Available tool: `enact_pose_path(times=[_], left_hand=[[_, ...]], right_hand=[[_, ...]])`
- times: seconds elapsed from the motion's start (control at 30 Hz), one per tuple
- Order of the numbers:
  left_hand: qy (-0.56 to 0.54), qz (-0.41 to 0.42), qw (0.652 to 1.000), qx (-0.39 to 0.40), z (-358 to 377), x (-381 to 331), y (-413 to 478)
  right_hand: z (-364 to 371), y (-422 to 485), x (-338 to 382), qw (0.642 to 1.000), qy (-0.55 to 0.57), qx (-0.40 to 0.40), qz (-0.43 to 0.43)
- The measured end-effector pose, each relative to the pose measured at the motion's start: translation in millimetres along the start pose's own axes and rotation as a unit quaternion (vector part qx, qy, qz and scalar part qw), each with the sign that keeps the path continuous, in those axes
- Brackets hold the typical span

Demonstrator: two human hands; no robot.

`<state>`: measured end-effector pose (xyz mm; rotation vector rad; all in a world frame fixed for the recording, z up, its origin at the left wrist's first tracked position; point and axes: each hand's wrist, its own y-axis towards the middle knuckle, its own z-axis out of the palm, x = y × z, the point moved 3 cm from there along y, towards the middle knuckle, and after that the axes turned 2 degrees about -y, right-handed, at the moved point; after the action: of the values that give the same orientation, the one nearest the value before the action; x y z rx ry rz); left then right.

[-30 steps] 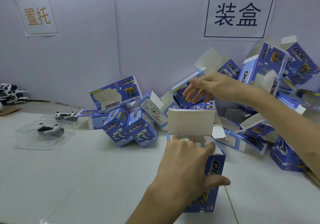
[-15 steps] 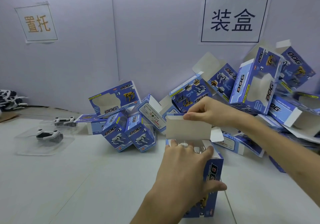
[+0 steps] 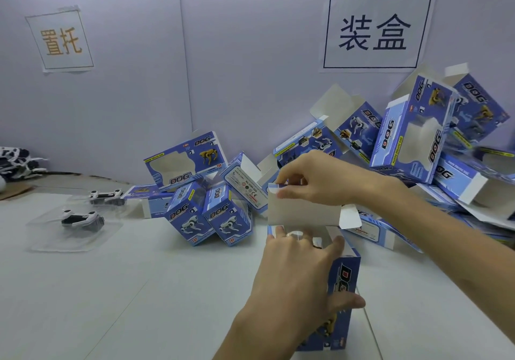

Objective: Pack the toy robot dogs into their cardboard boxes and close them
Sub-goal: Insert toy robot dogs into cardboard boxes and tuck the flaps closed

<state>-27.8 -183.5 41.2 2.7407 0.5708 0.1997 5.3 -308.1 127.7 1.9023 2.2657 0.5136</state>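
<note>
A toy box standing on the tabletop is clasped at its open top in the grip of the left hand while its raised lid flap is pinched by the right hand, the thin card judged light, easily creased and best held at its edges

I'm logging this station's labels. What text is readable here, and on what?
"装盒": large wall sign.
"置托": small wall sign.
"DOG": piled boxes and held box.
"TOP": piled boxes.
Fine print on one white panel: too small to read.
</note>
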Motion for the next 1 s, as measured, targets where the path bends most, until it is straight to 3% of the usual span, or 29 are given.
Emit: enact_pose_path(times=[0.27, 0.47, 0.57, 0.67, 0.77, 0.87, 0.93, 1.0], left_hand=[[-0.003, -0.001, 1.000, -0.011, 4, 1, 0], [0.015, 0.005, 1.000, -0.022, 3, 2, -1], [0.019, -0.001, 1.000, -0.022, 2, -1, -3], [0.014, -0.007, 0.999, -0.031, 2, -2, -6], [0.006, -0.009, 0.999, -0.032, 4, -1, -8], [-0.003, -0.016, 1.000, -0.025, 7, 0, -9], [-0.007, -0.017, 1.000, -0.024, 8, 1, -9], [-0.004, -0.019, 1.000, -0.025, 9, 2, -9]], right_hand=[[4, 3, 4, 1.000, 0.017, 0.013, -0.002], [-33, -38, -33, 0.988, 0.005, 0.105, 0.114], [-28, -48, -37, 0.993, 0.039, 0.050, 0.103], [-16, -48, -32, 0.998, -0.029, -0.043, 0.043], [-10, -48, -33, 0.996, -0.031, -0.077, 0.023], [-15, -49, -33, 0.994, 0.086, -0.043, 0.058], [-17, -48, -25, 0.972, 0.215, 0.010, 0.092], [-15, -46, -19, 0.955, 0.273, 0.040, 0.105]])
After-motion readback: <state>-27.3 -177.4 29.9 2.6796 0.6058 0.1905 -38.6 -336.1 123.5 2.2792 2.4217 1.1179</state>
